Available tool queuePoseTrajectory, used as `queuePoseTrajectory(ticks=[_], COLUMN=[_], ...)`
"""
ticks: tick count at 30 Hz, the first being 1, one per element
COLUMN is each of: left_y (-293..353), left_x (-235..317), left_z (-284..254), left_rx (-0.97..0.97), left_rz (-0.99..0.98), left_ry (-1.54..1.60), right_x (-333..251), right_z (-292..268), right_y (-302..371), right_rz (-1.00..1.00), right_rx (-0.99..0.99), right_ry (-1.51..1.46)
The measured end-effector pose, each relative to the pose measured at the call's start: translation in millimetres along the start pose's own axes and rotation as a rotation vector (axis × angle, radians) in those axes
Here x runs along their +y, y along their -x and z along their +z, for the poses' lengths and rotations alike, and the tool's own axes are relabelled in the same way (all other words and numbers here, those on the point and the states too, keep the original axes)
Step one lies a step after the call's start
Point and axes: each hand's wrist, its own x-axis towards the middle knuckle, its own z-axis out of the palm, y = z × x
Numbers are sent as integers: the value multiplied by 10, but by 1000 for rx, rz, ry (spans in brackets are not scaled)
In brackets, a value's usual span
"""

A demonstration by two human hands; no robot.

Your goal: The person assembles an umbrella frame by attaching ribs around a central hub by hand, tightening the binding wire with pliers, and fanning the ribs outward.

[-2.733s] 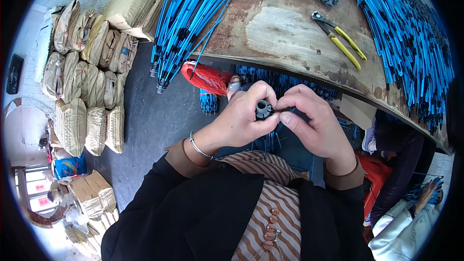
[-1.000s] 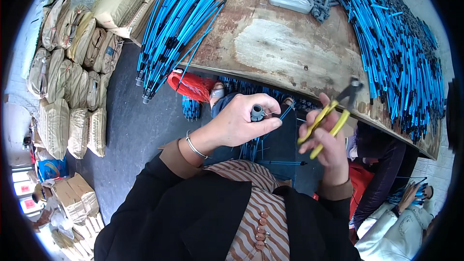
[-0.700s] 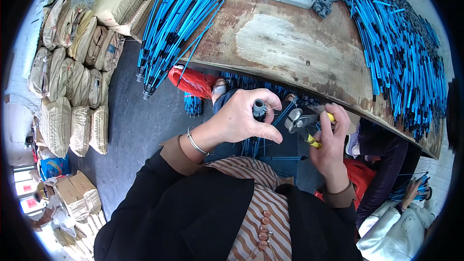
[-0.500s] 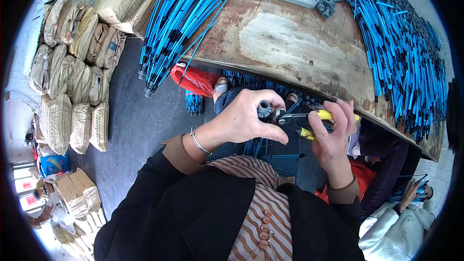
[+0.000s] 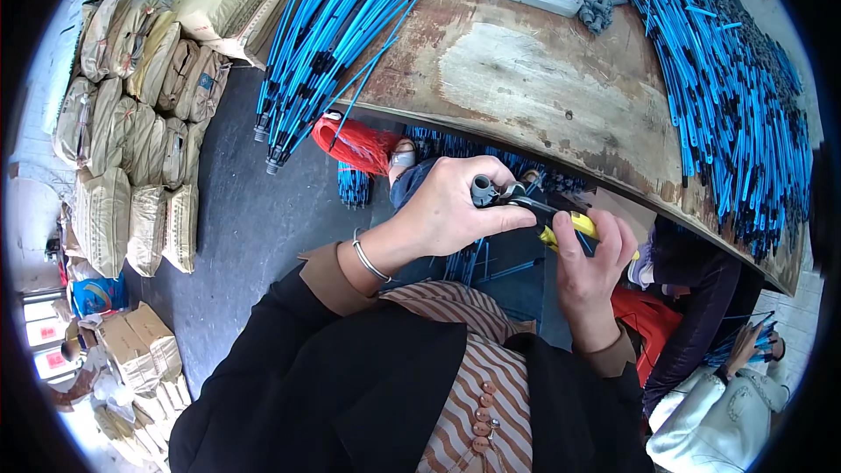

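Metal pliers (image 5: pixel 533 204) moved closer, hollow grey cylinder (image 5: pixel 484 191)

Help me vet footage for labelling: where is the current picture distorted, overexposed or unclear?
Head view: the brown wooden table curves along its edge; head view: white rectangular window panes wash out at lower left; head view: the yellow-handled metal pliers are unclear at the tip beside the hollow gray plastic cylinder.

Worn are a black jacket (image 5: pixel 385 385) with brown cuffs (image 5: pixel 331 284), brown-striped top (image 5: pixel 504 359) and silvery bangle (image 5: pixel 365 260).
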Motion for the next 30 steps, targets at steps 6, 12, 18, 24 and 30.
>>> queuePoseTrajectory(ticks=[6,12,18,24,30], left_y=[-51,29,-77,-71,-109], left_x=[-10,15,-59,-29,-61], left_z=[9,-61,21,-33,-16], left_rx=[19,-301,-399,-238,-452], left_rz=[263,379,490,270,497], left_ry=[-17,103,115,9,133], right_x=[108,489,440,416,385], right_z=[-424,-521,-257,-589,-358], right_y=[-251,-178,170,-273,86], right_rz=[-45,222,940,18,845], right_rx=[-297,-1152,-1594,-751,-1730], right_ry=[-137,-1100,-2048,-794,-1898])
